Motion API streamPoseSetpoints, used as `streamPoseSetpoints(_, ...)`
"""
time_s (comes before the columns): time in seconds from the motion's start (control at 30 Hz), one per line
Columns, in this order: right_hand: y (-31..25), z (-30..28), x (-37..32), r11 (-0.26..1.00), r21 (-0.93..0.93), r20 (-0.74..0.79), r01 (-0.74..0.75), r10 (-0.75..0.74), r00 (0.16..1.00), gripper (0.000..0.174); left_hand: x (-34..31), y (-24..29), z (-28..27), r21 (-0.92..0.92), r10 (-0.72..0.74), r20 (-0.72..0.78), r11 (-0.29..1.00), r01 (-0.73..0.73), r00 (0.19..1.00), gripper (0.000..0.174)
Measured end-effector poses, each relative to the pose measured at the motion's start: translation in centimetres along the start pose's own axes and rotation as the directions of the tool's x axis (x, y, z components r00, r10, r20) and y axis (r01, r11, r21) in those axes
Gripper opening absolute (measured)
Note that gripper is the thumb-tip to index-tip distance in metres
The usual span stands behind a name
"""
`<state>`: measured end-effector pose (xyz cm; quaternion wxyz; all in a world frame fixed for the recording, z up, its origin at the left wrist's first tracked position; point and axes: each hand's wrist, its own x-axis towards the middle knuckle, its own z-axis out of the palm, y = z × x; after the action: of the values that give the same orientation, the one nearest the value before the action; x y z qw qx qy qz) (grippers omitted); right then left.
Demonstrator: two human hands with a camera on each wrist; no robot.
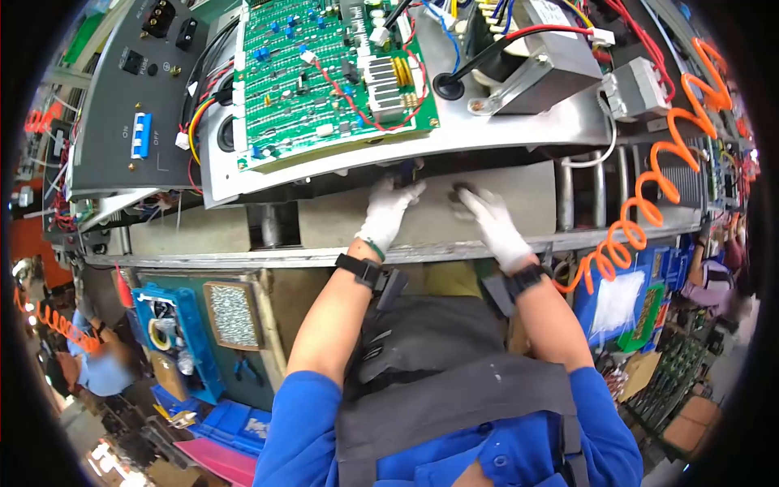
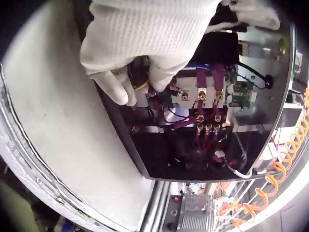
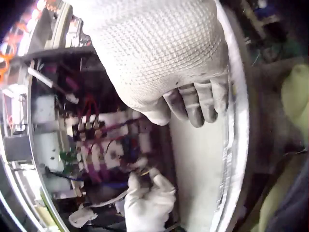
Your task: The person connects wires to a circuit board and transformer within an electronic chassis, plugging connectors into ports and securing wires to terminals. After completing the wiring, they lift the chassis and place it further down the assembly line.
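Note:
My gloved left hand (image 1: 389, 213) reaches under the front edge of the raised metal chassis plate (image 1: 519, 138). In the left wrist view its thumb and fingers pinch a small dark part (image 2: 139, 72) with a yellow strip beside it; the glove hides much of it. Purple-sleeved terminals (image 2: 203, 94) and red wires (image 2: 200, 140) sit close by inside the housing. My gloved right hand (image 1: 495, 223) hovers over the grey metal work surface (image 1: 349, 215), fingers loosely bent with dark-stained tips and nothing visible in them.
A green circuit board (image 1: 308, 105) is mounted on top of the chassis, beside a black switch panel (image 1: 122, 114). An orange coiled hose (image 1: 649, 178) hangs at the right. Below left are a blue tray (image 1: 174, 333) and pliers (image 1: 243, 365). Other people are at both sides.

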<state>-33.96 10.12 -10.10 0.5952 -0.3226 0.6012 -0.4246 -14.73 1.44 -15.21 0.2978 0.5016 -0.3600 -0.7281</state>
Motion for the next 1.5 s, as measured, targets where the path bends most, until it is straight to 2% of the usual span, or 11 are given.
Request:
streamPoseSetpoints(0.07, 1.6, 0.8, 5.3, 0.995, 0.093, 0.009, -0.025, 0.024, 1.0, 0.038, -0.6, 0.5, 0.7, 0.076, 0.041, -0.071, 0.996, -0.036, 0.997, 0.032)
streamPoseSetpoints(0.13, 2.4, 1.6, 8.1, 0.814, -0.206, 0.284, 0.543, -0.481, 0.829, 0.032, -0.9, -0.2, 1.2, 0.168, 0.07, -0.139, 0.985, -0.046, 0.988, 0.03)
streamPoseSetpoints(0.17, 2.5, 2.2, 8.5, 0.815, -0.196, 0.293, 0.546, -0.482, 0.825, 0.032, -1.0, -0.8, 1.4, 0.287, 0.163, -0.186, 0.952, -0.105, 0.969, 0.029)
streamPoseSetpoints(0.23, 1.7, 3.8, 8.2, 0.915, 0.364, 0.086, -0.173, 0.152, 0.985, 0.025, -1.8, -0.7, 2.1, 0.408, 0.251, -0.236, 0.902, -0.139, 0.939, 0.029)
streamPoseSetpoints(0.33, 3.0, 4.1, 8.5, 0.849, 0.466, 0.064, -0.25, 0.25, 0.966, 0.021, -2.3, -0.5, 3.1, 0.385, 0.093, -0.278, 0.923, 0.022, 0.956, 0.027)
streamPoseSetpoints(0.47, 4.1, 4.6, 8.4, 0.872, 0.435, -0.027, -0.225, 0.263, 0.965, 0.02, -0.6, -3.3, 2.2, 0.56, 0.317, -0.309, 0.822, -0.098, 0.897, 0.027)
streamPoseSetpoints(0.6, 3.3, 6.5, 5.7, 0.961, -0.255, -0.224, 0.103, -0.162, 0.961, 0.015, 0.3, -3.2, 1.9, 0.719, 0.327, -0.349, 0.694, 0.027, 0.878, 0.026)
streamPoseSetpoints(0.8, 2.6, 3.2, 2.1, 0.992, -0.128, 0.075, 0.019, -0.01, 0.997, 0.02, -7.6, -3.4, 0.8, 0.775, 0.263, -0.096, 0.625, -0.094, 0.96, 0.023)
streamPoseSetpoints(1.0, -1.6, 0.6, -1.2, 0.975, -0.136, 0.123, 0.179, -0.162, 0.979, 0.027, -7.0, -0.4, 2.9, 0.8, 0.619, 0.038, 0.451, -0.395, 0.784, 0.039)
streamPoseSetpoints(1.23, -3.0, 0.0, -2.5, 0.984, 0.091, -0.144, 0.155, -0.141, 0.979, 0.033, -4.5, 3.2, 5.5, 0.744, 0.431, 0.453, 0.298, -0.597, 0.78, 0.029)
streamPoseSetpoints(1.5, -1.9, 0.1, -2.1, 0.994, -0.107, -0.047, -0.029, 0.024, 0.999, 0.023, -4.5, 5.9, 3.6, 0.849, 0.023, 0.402, 0.366, -0.381, 0.916, 0.029)
